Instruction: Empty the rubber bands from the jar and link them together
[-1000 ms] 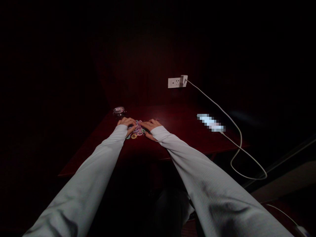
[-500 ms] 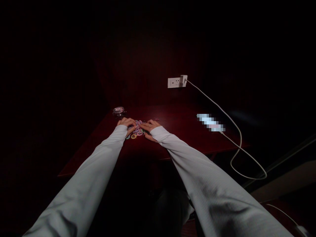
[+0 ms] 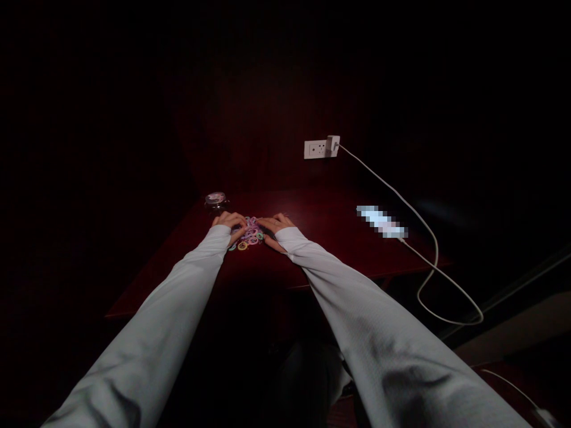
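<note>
A small heap of coloured rings (image 3: 250,236), pink, purple, yellow and green, lies on a dark red wooden table (image 3: 321,249). My left hand (image 3: 231,223) rests at the heap's left side with its fingers curled onto the rings. At the right side my right hand (image 3: 275,226) reaches in, fingertips among the rings. Both arms wear pale long sleeves. The room is very dark, and what the fingers grip is too small to make out.
A small round lidded jar (image 3: 215,201) stands just behind my left hand. A lit phone (image 3: 380,222) lies on the table's right part, with a white cable (image 3: 423,238) running to a charger in a wall socket (image 3: 321,148) and looping off the table edge.
My right hand has shifted slightly forward and up into the heap of rings. The left hand has stayed where it was.
</note>
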A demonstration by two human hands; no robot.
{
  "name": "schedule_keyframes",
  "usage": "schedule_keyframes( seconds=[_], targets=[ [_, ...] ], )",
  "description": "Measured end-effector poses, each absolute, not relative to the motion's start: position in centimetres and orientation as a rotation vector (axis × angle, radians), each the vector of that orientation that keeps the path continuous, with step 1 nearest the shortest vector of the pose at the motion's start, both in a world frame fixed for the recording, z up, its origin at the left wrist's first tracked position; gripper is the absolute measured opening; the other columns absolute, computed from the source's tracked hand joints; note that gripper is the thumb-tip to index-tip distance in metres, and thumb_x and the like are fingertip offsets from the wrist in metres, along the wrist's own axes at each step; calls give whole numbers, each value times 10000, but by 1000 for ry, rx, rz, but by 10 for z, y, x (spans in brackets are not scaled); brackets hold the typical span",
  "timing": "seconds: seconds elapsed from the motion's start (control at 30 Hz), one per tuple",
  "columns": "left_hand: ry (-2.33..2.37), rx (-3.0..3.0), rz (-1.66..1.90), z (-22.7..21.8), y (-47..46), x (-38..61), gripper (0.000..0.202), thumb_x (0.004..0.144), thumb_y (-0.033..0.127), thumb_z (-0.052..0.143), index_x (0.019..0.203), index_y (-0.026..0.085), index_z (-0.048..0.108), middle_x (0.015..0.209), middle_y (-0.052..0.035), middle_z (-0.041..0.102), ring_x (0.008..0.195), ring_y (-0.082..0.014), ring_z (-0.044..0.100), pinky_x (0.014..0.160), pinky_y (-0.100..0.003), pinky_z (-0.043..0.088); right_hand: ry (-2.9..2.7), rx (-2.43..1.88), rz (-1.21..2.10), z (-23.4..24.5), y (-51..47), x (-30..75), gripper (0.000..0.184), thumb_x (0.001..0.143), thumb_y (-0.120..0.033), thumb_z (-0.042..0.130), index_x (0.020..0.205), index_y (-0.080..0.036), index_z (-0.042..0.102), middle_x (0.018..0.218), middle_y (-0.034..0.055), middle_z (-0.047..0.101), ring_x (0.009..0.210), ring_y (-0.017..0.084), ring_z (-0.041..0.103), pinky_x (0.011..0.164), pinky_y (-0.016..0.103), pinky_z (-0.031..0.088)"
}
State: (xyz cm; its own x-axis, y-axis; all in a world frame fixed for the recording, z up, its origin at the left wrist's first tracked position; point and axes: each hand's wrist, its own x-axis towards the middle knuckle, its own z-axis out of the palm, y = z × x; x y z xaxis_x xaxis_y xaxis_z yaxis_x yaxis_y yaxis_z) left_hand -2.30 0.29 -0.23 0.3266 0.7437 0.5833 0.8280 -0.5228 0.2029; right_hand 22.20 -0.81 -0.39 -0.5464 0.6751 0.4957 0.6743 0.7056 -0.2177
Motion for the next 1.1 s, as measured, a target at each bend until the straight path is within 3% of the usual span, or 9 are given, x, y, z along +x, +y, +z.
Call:
schedule_keyframes(
  seconds=[0.2,0.5,1.1],
  targets=[
    [-1447,-2483,-928,3,-3,-23,207,982,395,618,891,272,757,1169,-36,785,1095,-281,581,925,-430,392,-2346,-1020,-1,-6,-6,220,394,935,-255,686,1322,-223,756,1481,76,685,1237,297,503,1081,481,454],
    [-1484,-2452,-972,-4,5,-22,203,955,386,620,861,276,761,1134,-36,796,1084,-289,582,912,-440,402,-2448,-1014,14,-3,-10,219,395,963,-278,672,1347,-277,766,1509,49,672,1254,289,501,1078,482,469],
    [-1480,-2481,-947,1,-1,-22,195,974,386,626,885,267,752,1156,-37,789,1095,-282,589,934,-449,391,-2409,-1069,0,-2,-12,221,460,983,-296,644,1433,-222,709,1492,81,678,1253,295,499,1083,476,466]
  ],
)
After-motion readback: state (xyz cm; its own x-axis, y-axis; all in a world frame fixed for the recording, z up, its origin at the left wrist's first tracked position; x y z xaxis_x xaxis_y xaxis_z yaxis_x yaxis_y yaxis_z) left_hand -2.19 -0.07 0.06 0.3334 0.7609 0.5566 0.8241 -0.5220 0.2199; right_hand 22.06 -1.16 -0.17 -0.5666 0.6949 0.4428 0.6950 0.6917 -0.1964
